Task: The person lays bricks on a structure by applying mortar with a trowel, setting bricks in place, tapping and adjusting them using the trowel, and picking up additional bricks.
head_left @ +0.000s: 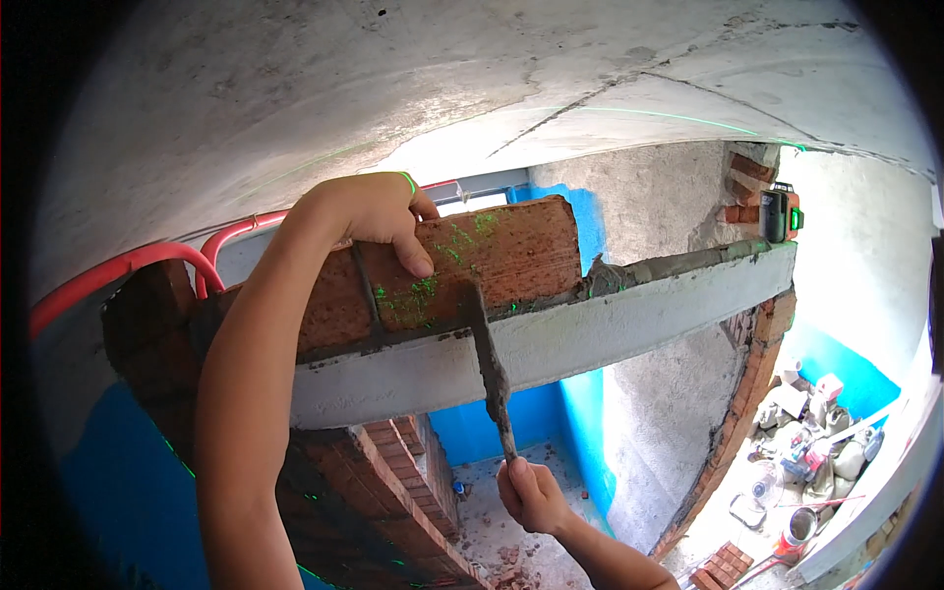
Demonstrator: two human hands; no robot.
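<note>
Brick (526, 246): one, red, on top of the pale beam (678, 307), near the middle of its length.
Left hand (382, 221): clamped over the brick's upper left edge, thumb on its front face.
Right hand (532, 495): closed around the handle of one trowel (490, 362), blade crossing the beam's front.
Laser level (777, 214): one, at the beam's right end; lettering too small to read.
Room rightward: mortar (678, 264) lines the beam's top from brick to laser level.
</note>
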